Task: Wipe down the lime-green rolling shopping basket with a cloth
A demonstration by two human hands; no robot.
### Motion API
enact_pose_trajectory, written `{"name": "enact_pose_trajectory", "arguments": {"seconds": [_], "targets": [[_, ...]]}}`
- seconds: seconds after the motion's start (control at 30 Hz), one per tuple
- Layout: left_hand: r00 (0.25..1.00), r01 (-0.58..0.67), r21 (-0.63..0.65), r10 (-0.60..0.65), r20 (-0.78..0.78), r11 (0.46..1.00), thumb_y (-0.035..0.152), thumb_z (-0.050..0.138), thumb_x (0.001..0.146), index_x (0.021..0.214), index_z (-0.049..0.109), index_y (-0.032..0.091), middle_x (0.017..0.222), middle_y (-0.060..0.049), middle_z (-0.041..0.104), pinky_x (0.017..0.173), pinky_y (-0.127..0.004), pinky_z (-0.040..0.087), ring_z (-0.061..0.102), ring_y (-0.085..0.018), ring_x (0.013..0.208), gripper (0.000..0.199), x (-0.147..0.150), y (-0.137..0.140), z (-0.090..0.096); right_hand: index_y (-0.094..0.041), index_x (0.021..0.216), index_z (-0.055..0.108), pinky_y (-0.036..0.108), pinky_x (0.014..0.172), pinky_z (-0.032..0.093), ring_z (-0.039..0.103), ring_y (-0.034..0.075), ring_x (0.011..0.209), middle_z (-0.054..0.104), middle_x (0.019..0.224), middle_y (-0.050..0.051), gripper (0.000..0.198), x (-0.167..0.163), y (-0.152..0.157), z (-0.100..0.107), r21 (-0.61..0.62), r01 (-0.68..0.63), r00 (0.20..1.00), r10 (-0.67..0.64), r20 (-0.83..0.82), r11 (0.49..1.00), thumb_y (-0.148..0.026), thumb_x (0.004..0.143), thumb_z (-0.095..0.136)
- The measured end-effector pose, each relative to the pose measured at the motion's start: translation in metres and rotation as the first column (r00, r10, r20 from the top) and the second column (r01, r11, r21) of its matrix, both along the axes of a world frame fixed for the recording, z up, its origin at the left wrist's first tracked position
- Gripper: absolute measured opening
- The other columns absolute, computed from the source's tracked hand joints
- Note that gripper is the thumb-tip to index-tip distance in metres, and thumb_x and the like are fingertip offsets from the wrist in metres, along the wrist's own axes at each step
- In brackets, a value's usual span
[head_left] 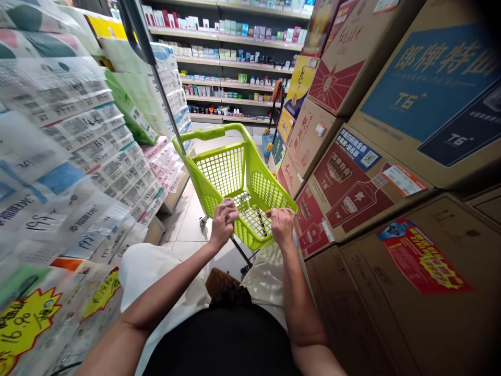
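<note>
A lime-green shopping basket cart with lattice sides stands just ahead of me, and its basket holds no goods that I can see. My left hand is closed over the near left part of the basket, with a small greyish-pink crumpled wad showing at its fingers. To the right, my right hand is curled shut by the basket's near right rim. Whatever it may hold is hidden, and I cannot tell whether it touches the rim.
Stacked plastic-wrapped paper packs line the left side. Tall cardboard cartons crowd the right. A metal pole slants up by the cart's left corner. Product shelves stand at the back beyond a pale tiled floor.
</note>
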State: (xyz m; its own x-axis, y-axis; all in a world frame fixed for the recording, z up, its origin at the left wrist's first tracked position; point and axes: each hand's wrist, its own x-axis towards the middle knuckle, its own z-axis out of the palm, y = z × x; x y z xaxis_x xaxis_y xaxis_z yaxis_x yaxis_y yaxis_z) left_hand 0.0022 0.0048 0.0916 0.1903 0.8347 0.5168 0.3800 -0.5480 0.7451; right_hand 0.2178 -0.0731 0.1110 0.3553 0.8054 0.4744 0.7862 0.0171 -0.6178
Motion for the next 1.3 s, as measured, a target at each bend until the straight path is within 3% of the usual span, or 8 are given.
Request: {"name": "enact_pose_trajectory", "arguments": {"seconds": [0.07, 0.2, 0.33, 0.53, 0.73, 0.9, 1.07, 1.3], "targets": [[0.996, 0.083, 0.018, -0.082, -0.037, 0.996, 0.005, 0.057, 0.074, 0.101, 0.074, 0.023, 0.119, -0.01, 0.062, 0.112, -0.049, 0.051, 0.061, -0.03, 0.122, 0.038, 0.009, -0.012, 0.0, -0.024, 0.079, 0.071, 0.038, 0.109, 0.027, 0.063, 0.018, 0.09, 0.078, 0.083, 0.001, 0.046, 0.004, -0.003, 0.0, 0.005, 0.015, 1.0, -0.015, -0.008, 1.0, -0.026, 0.105, 0.034], [0.995, 0.094, 0.104, -0.091, -0.033, 0.99, 0.006, 0.056, 0.08, 0.109, 0.075, 0.024, 0.124, -0.012, 0.061, 0.111, -0.051, 0.051, 0.06, -0.031, 0.124, 0.039, 0.032, -0.047, -0.017, -0.024, 0.079, 0.071, 0.037, 0.108, 0.027, 0.065, 0.018, 0.091, 0.079, 0.086, 0.002, 0.051, 0.015, -0.008, -0.003, -0.008, 0.044, 0.999, -0.044, -0.01, 0.999, -0.026, 0.106, 0.028], [0.913, 0.402, 0.16, -0.38, -0.151, 0.902, 0.011, 0.056, 0.089, 0.113, 0.075, 0.027, 0.12, -0.013, 0.067, 0.104, -0.048, 0.054, 0.064, -0.028, 0.114, 0.035, 0.046, -0.083, -0.061, -0.023, 0.082, 0.073, 0.037, 0.106, 0.027, 0.065, 0.018, 0.091, 0.079, 0.088, 0.003, 0.052, 0.027, -0.01, -0.008, -0.027, 0.06, 0.998, -0.061, -0.013, 0.998, -0.029, 0.106, 0.027], [0.938, 0.315, 0.073, -0.299, -0.175, 0.946, 0.025, 0.047, 0.098, 0.087, 0.076, 0.025, 0.103, -0.011, 0.069, 0.095, -0.047, 0.058, 0.066, -0.025, 0.097, 0.031, 0.023, -0.072, -0.114, -0.023, 0.081, 0.074, 0.038, 0.107, 0.027, 0.065, 0.018, 0.091, 0.078, 0.083, 0.002, 0.053, 0.031, -0.014, -0.01, -0.026, 0.07, 0.996, -0.072, -0.057, 0.997, -0.033, 0.105, 0.028], [0.976, 0.217, 0.13, -0.216, -0.025, 0.967, 0.032, 0.06, 0.092, 0.092, 0.076, 0.025, 0.106, -0.013, 0.065, 0.106, -0.052, 0.053, 0.062, -0.029, 0.114, 0.018, 0.023, -0.06, -0.115, -0.023, 0.08, 0.073, 0.038, 0.105, 0.029, 0.065, 0.019, 0.091, 0.078, 0.086, 0.003, 0.053, 0.016, -0.011, -0.002, -0.04, 0.073, 0.997, -0.074, -0.025, 0.997, -0.028, 0.106, 0.026], [0.993, 0.06, -0.065, -0.053, 0.107, 0.996, 0.025, 0.061, 0.081, 0.089, 0.071, 0.022, 0.105, -0.013, 0.06, 0.101, -0.055, 0.054, 0.061, -0.03, 0.108, 0.013, 0.02, -0.046, -0.115, -0.023, 0.077, 0.069, 0.038, 0.106, 0.028, 0.064, 0.019, 0.091, 0.078, 0.087, 0.003, 0.049, 0.002, -0.006, -0.001, -0.044, 0.03, 0.999, -0.028, 0.044, 0.999, -0.025, 0.106, 0.03], [0.98, -0.087, 0.004, 0.084, 0.181, 0.996, 0.015, 0.063, 0.076, 0.097, 0.065, 0.022, 0.118, -0.014, 0.055, 0.115, -0.061, 0.043, 0.051, -0.033, 0.127, 0.022, 0.031, -0.025, -0.099, -0.024, 0.079, 0.071, 0.038, 0.108, 0.026, 0.064, 0.018, 0.092, 0.078, 0.088, 0.001, 0.046, -0.009, 0.006, 0.003, -0.057, -0.037, 0.999, 0.038, 0.007, 0.998, -0.024, 0.105, 0.032], [0.919, -0.195, -0.2, 0.25, 0.305, 0.96, 0.017, 0.061, 0.081, 0.095, 0.056, 0.024, 0.107, -0.01, 0.05, 0.101, -0.057, 0.053, 0.058, -0.029, 0.108, 0.017, 0.038, -0.025, -0.105, -0.024, 0.081, 0.071, 0.038, 0.108, 0.026, 0.063, 0.017, 0.09, 0.078, 0.088, 0.0, 0.046, -0.026, 0.012, 0.014, -0.024, -0.078, 0.997, 0.078, -0.008, 0.997, -0.025, 0.105, 0.032]]}}
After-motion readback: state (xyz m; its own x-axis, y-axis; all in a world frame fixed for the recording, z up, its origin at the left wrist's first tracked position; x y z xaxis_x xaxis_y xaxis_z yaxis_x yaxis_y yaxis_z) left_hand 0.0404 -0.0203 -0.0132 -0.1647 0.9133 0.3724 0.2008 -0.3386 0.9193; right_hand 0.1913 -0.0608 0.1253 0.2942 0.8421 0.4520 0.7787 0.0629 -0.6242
